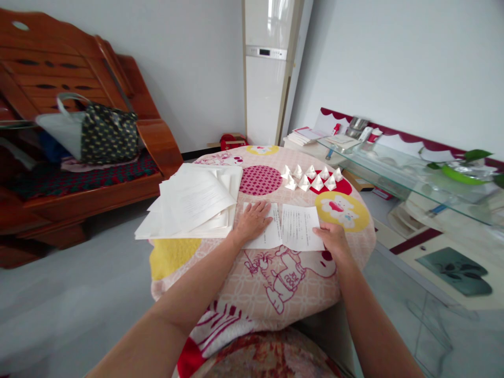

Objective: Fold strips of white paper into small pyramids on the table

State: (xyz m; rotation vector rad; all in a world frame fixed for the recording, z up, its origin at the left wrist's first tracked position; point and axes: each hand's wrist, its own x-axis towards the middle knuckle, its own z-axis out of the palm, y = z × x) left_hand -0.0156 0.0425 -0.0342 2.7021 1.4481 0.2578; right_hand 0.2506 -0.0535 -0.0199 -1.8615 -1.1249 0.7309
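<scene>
A white printed sheet (297, 227) lies on the round table's patterned cloth (271, 286), split into a left and a right half. My left hand (253, 220) rests flat on the left half, fingers spread. My right hand (334, 239) pinches the right half at its near right corner. A thick stack of white paper (195, 202) lies just left of my left hand. Several small folded white paper shapes (313, 177) sit in a cluster at the far side of the table.
A wooden bench (47, 173) with a dark patterned bag (106, 134) stands to the left. A glass shelf unit (394, 168) with books, cups and a green dish runs along the right wall. A tall white appliance (268, 73) stands behind the table.
</scene>
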